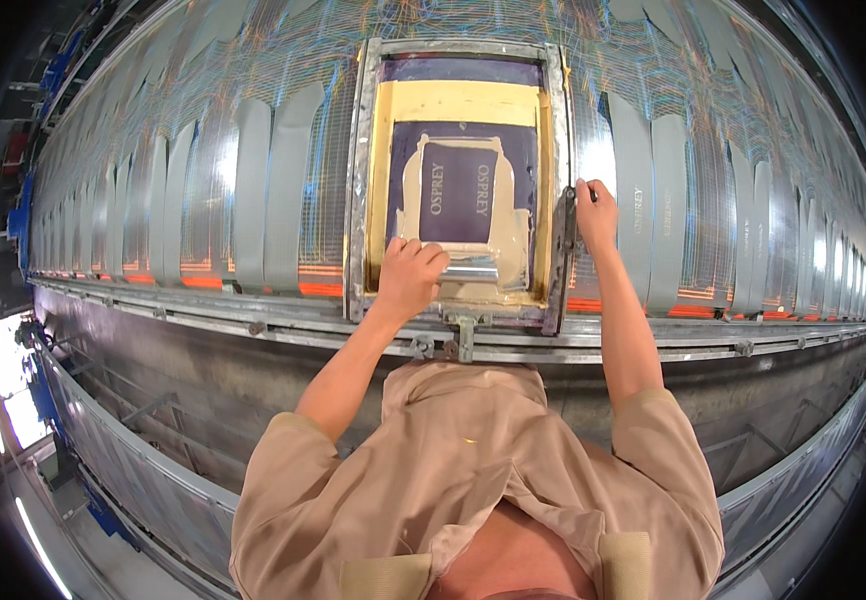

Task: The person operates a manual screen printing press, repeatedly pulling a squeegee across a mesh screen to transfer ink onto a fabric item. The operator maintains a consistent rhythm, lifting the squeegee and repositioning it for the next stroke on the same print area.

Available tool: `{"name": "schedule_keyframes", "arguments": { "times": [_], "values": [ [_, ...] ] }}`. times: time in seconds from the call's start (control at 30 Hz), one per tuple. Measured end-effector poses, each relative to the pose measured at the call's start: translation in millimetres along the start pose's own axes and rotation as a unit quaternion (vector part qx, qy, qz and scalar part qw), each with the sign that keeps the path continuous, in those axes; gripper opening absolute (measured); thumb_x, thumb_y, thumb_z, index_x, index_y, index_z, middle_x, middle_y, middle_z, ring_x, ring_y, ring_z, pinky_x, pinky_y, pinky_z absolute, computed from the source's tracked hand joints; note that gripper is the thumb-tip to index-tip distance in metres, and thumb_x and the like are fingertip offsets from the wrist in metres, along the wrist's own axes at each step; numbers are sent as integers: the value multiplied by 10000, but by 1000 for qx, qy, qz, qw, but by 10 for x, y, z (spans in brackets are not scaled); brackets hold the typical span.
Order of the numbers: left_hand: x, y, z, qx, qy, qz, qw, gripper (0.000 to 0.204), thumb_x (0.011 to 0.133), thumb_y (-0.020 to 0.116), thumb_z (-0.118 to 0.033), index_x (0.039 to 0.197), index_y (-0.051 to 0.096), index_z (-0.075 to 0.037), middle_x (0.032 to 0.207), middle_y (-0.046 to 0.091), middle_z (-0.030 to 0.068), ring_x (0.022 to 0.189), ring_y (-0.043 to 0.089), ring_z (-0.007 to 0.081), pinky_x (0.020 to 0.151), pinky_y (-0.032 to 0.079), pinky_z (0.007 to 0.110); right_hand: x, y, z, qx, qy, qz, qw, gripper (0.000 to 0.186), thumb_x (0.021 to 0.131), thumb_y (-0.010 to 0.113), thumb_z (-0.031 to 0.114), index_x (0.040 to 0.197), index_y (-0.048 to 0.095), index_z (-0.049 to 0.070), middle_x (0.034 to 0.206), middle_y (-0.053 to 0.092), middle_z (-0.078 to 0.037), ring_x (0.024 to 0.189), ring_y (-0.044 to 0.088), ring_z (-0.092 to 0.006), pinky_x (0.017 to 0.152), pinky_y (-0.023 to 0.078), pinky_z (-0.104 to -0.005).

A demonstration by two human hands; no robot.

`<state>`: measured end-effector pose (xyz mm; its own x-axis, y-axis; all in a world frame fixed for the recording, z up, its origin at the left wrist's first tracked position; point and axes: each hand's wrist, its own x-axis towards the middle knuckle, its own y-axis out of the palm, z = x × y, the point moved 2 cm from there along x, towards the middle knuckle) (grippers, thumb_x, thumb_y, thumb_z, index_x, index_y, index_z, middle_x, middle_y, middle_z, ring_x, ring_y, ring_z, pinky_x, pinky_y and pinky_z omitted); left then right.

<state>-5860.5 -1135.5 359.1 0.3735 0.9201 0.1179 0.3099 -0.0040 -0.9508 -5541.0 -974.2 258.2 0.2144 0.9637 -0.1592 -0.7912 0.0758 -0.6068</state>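
In front of me lies a printing screen in a metal frame [361, 180], its mesh dark purple with pale lettering and a yellow border. Grey-beige ink [413, 190] surrounds the central dark panel on the mesh. My left hand [412, 278] is closed around the end of a squeegee [475, 268], which lies crosswise at the near end of the mesh, in the ink. At the frame's right side, my right hand [598, 215] is closed on a small dark knob [583, 192] beside a dark side bar [561, 260]; the fingers partly hide it.
Grey fabric pieces [291, 190] lie in rows along the long table, some on the right bearing pale print. A metal rail [653, 328] runs along the near edge, with a bracket [466, 338] under the frame. Another long table edge [153, 455] curves behind me.
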Motion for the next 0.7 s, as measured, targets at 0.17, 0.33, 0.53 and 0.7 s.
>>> {"name": "schedule_keyframes", "arguments": {
  "times": [0.17, 0.33, 0.53, 0.7],
  "values": [
    [911, 140, 644, 37, 18, -8, 999, 349, 641, 773, -72, 976, 697, -138, 997, 667, 4, 928, 622, 222, 876, 400, 408, 115, -165, 275, -185, -178, 9, 966, 307, 980, 683, 324, 1011, 721, 21, 989, 725, -163, 865, 673, -297, 795, 519, -405],
    [1671, -60, 1012, -16, -22, 55, 998, 214, 706, 828, -183, 893, 732, -146, 906, 712, 30, 888, 666, 252, 834, 425, 422, 215, -1, 1573, 49, -236, 260, 935, 406, 942, 731, 319, 1223, 686, 30, 1108, 724, -185, 998, 689, -319, 885, 539, -437],
    [2124, -70, 1233, -34, -55, 129, 990, 197, 752, 814, -266, 886, 751, -135, 848, 721, 63, 829, 679, 304, 807, 478, 444, 652, 756, 1841, -186, -287, 351, 872, 326, 838, 791, 271, 1027, 703, 20, 922, 738, -215, 876, 701, -419, 790, 556, -484],
    [2036, 16, 1216, -32, -68, 126, 989, 208, 730, 828, -251, 883, 752, -133, 859, 733, 73, 859, 686, 312, 846, 482, 446, 566, 859, 1790, -205, -287, 319, 880, 231, 829, 778, 216, 944, 696, 33, 810, 719, -222, 790, 693, -441, 747, 547, -508]
  ]
}}
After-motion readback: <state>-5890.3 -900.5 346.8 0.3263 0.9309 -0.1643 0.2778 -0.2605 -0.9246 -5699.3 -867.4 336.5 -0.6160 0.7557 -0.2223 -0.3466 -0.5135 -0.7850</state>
